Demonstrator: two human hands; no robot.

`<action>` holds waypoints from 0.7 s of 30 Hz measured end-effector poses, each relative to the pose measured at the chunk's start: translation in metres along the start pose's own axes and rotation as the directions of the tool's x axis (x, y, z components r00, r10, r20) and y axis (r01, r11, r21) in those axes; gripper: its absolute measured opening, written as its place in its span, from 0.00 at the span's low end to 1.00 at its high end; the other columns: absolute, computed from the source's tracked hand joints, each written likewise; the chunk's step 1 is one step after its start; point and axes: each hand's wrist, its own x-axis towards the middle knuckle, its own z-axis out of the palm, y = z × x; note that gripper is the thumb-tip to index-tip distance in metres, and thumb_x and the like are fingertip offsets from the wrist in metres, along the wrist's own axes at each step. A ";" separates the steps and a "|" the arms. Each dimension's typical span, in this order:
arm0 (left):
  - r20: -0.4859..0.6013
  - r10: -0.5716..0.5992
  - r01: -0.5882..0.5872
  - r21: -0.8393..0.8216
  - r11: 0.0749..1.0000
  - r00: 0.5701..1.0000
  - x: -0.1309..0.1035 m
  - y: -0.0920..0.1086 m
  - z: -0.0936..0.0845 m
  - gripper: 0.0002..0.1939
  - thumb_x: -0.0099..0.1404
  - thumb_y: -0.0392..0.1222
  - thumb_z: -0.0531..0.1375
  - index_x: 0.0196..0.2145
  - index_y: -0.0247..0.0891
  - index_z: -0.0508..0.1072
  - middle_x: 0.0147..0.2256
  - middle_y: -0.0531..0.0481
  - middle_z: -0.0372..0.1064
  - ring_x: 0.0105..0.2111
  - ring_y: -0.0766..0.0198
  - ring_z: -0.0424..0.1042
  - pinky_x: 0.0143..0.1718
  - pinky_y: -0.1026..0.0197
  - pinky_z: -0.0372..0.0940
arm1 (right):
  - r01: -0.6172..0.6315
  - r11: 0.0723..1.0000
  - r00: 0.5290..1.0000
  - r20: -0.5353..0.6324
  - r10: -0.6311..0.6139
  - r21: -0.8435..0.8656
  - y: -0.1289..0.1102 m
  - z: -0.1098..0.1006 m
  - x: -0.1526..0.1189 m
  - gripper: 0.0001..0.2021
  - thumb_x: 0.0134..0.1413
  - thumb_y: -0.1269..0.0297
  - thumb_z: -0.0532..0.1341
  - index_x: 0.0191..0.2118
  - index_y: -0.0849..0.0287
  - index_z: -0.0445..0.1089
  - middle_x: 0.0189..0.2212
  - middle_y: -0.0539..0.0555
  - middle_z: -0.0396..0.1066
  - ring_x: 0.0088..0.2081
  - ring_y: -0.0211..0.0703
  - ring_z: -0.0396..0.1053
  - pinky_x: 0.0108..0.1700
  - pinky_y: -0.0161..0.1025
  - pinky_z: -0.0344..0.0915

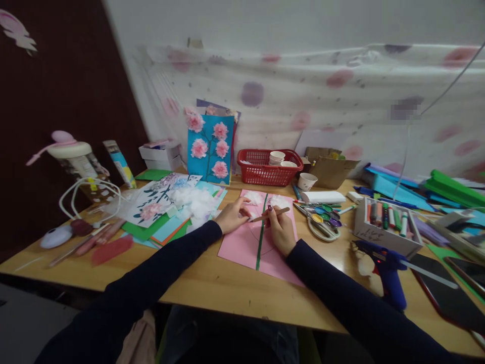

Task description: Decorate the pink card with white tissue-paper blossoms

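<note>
A pink sheet of paper [237, 251] lies in front of me, with a green stripe [261, 237] down its middle and thin curved lines drawn on it. White cotton tufts [253, 197] sit on its upper half, on both sides of the stripe. My right hand [281, 233] is closed around a brown pencil-like stick [282, 211], its tip pointing left over the paper. At the sheet's left edge rests my left hand [233, 216], fingers bent but apart, close to the stick's tip and a small white tuft.
To the left are a cotton pile [195, 202], coloured papers and a bottle [78, 156]. Behind stand a blue flower card [210, 134] and a red basket [261, 174]. On the right lie scissors [322, 230], a marker box [379, 232], a blue glue gun [388, 270] and a phone [447, 290].
</note>
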 end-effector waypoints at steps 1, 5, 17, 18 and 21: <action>0.002 0.004 -0.004 -0.006 1.000 1.000 0.000 0.000 0.000 0.24 0.51 0.30 0.60 0.47 0.35 0.61 0.31 0.50 0.74 0.33 0.63 0.74 0.35 0.63 0.64 | 0.001 1.000 1.000 0.010 -0.001 -0.013 -0.001 0.000 0.000 0.20 0.61 0.51 0.45 0.27 0.59 0.63 0.18 0.49 0.62 0.21 0.39 0.62 0.26 0.35 0.58; 0.009 0.031 -0.030 -0.018 0.999 0.999 0.000 -0.003 0.000 0.24 0.52 0.30 0.59 0.47 0.35 0.61 0.30 0.49 0.74 0.33 0.63 0.73 0.36 0.63 0.64 | 0.014 0.998 1.000 0.018 -0.013 -0.058 -0.004 0.001 0.001 0.20 0.61 0.51 0.45 0.27 0.58 0.63 0.18 0.49 0.62 0.21 0.39 0.62 0.27 0.36 0.58; 0.032 0.037 -0.036 -0.041 0.999 0.999 0.000 -0.006 0.001 0.24 0.52 0.31 0.60 0.48 0.34 0.61 0.31 0.48 0.75 0.32 0.63 0.73 0.36 0.63 0.64 | 0.053 0.978 0.994 0.108 -0.032 -0.200 -0.003 0.002 0.002 0.18 0.62 0.53 0.43 0.27 0.57 0.59 0.20 0.51 0.65 0.22 0.40 0.62 0.27 0.36 0.57; 0.030 0.044 -0.042 -0.045 0.998 0.999 0.001 -0.007 0.002 0.24 0.52 0.30 0.60 0.48 0.34 0.61 0.30 0.48 0.75 0.32 0.63 0.73 0.37 0.63 0.64 | 0.066 0.975 0.992 0.119 -0.042 -0.213 -0.004 0.003 0.002 0.18 0.62 0.54 0.43 0.27 0.57 0.59 0.20 0.51 0.65 0.22 0.40 0.63 0.28 0.36 0.58; 0.021 0.056 -0.055 -0.061 0.997 0.998 0.002 -0.010 0.002 0.24 0.52 0.30 0.60 0.47 0.34 0.61 0.30 0.49 0.74 0.31 0.64 0.73 0.37 0.62 0.65 | 0.124 0.957 0.986 0.144 -0.089 -0.263 -0.006 0.005 0.003 0.16 0.62 0.57 0.44 0.26 0.57 0.57 0.20 0.51 0.65 0.23 0.41 0.63 0.28 0.36 0.57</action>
